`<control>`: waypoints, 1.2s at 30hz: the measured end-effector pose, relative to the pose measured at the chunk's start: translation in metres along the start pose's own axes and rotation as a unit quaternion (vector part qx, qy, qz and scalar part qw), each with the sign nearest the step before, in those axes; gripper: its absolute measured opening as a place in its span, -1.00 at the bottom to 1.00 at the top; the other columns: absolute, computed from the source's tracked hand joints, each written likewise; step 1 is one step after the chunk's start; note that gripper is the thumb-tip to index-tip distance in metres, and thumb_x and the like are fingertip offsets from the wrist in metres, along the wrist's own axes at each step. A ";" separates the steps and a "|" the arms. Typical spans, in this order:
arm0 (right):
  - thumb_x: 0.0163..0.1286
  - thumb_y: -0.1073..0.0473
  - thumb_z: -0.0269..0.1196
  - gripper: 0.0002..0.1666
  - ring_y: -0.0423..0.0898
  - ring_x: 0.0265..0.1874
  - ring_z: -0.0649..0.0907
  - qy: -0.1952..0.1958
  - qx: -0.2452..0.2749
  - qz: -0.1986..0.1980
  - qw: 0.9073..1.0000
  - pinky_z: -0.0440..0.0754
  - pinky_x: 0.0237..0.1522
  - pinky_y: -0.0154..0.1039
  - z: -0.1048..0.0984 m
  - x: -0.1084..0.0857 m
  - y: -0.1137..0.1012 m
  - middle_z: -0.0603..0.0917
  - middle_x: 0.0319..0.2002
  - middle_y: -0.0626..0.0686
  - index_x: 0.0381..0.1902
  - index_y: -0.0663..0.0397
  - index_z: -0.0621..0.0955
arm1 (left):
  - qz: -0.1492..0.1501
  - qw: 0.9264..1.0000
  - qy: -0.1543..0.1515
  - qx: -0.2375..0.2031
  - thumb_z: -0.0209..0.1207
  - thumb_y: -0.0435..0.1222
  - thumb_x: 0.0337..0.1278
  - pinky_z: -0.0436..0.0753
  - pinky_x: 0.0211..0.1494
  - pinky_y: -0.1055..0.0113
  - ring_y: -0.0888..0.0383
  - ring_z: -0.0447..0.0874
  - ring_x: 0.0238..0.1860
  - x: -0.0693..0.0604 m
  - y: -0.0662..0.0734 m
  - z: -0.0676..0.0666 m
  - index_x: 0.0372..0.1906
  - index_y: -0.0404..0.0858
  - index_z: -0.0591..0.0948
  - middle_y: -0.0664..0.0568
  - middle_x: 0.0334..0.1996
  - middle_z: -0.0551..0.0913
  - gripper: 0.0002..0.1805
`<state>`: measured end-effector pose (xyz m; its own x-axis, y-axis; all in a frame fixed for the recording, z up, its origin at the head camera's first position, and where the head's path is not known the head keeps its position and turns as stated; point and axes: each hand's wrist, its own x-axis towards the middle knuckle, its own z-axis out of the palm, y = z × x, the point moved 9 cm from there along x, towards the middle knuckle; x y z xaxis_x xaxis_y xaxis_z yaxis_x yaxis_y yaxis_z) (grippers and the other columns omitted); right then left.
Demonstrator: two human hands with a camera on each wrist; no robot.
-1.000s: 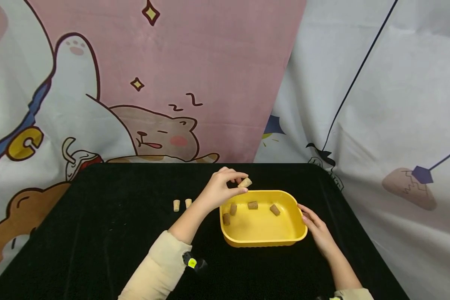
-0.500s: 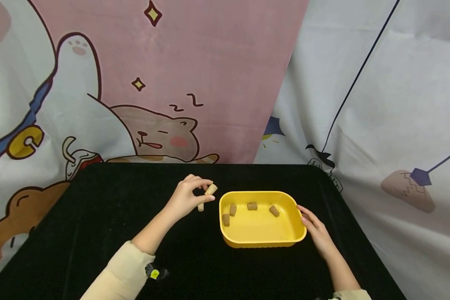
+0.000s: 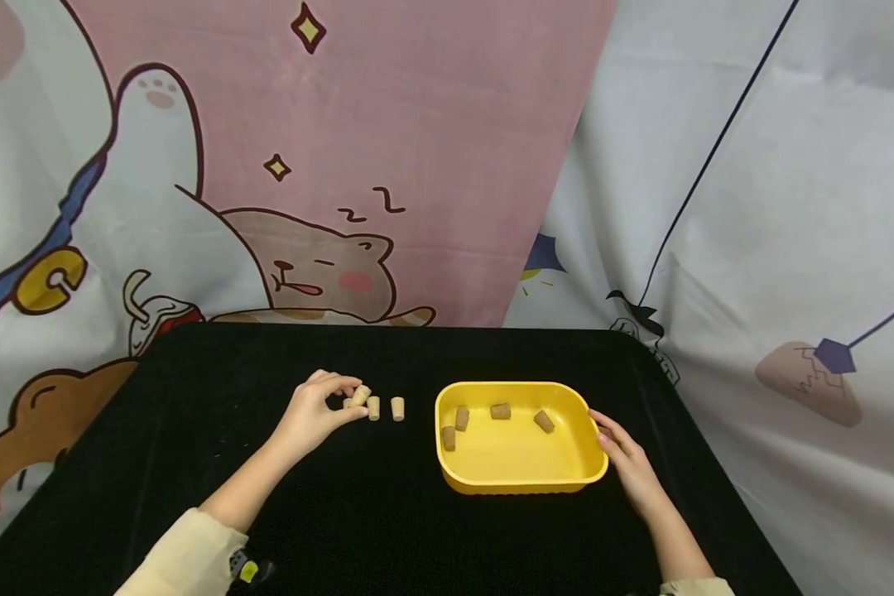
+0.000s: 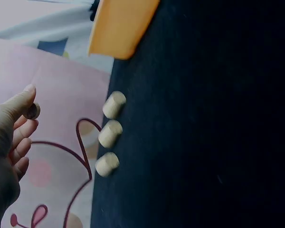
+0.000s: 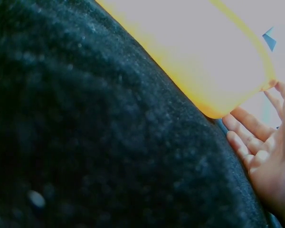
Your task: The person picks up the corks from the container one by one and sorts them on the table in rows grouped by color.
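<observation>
In the head view my left hand (image 3: 314, 416) pinches a pale cork (image 3: 361, 395) between thumb and fingers, over the left end of a short row of corks. Standing on the black cloth are a right cork (image 3: 397, 409), a middle cork (image 3: 373, 407) and a left one, mostly hidden behind the held cork. The left wrist view shows all three, with the held cork (image 4: 33, 111) at the thumb. My right hand (image 3: 636, 468) touches the right side of a yellow basin (image 3: 521, 483), its fingers fairly straight against rim and wall. Several darker corks (image 3: 501, 411) lie in the basin.
A black cloth (image 3: 387, 530) covers the table. Behind it hangs a curtain (image 3: 454, 165) with cartoon animals, and a white part of it (image 3: 752, 207) runs down the right side. The basin stands right of the cork row.
My left hand has moved left and down with its cork, from above the basin's far left rim to the cork row. My right hand and the basin have stayed in place.
</observation>
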<state>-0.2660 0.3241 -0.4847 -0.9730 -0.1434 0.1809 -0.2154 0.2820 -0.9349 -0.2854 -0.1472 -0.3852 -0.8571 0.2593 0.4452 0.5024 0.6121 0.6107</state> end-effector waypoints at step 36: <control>0.58 0.12 -0.14 -0.49 -0.25 -0.03 0.57 0.003 0.003 0.006 1.000 0.55 -0.07 -0.32 -0.002 0.001 0.004 0.47 0.17 -0.04 0.39 0.21 0.25 | -0.152 0.986 0.000 0.067 0.47 -0.13 -0.16 0.49 -0.19 0.10 -0.02 0.50 -0.24 -0.026 -0.120 0.005 -0.14 -0.32 0.60 -0.04 -0.31 0.59 -0.52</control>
<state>-0.2681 0.3270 -0.4876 -0.9759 -0.1346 0.1720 -0.2039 0.2787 -0.9385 -0.3238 -0.2235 -0.4734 -0.9656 0.0490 0.2555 0.2035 0.7542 0.6244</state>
